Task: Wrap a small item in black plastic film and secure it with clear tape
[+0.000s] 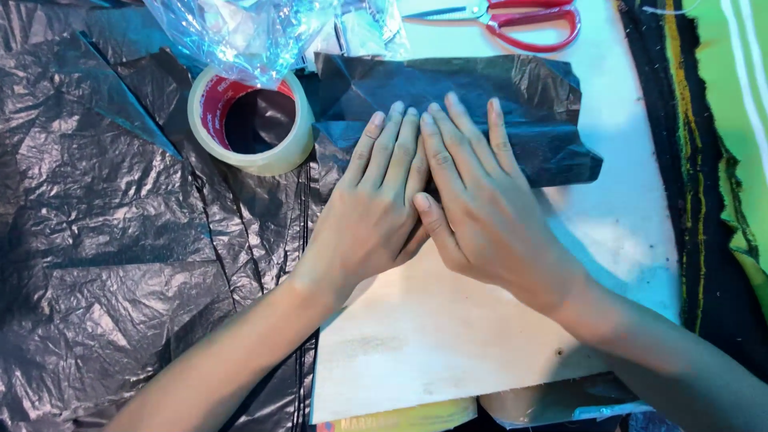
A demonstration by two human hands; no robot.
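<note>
A pale board [448, 344] carries a folded black plastic sheet [528, 96], red scissors [528, 20] and a tape roll [252, 120].

A roll of clear tape [250, 120] is seen beside crumpled clear plastic wrap [248, 28]. Red-handled scissors [512, 18] are laid at the far edge of the pale surface [448, 336]. Striped fabric [720, 144] is draped alongside.

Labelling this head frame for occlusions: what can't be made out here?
- Black sheet, head view: middle covered by left hand and right hand; whether anything lies wrapped inside cannot be told.
- Scissors: cut by the top edge.
- Clear bag: glare and crumpling hide its contents; it also covers the upper rim of the tape roll.
- Yellow item: cut by the bottom edge under the board.
</note>
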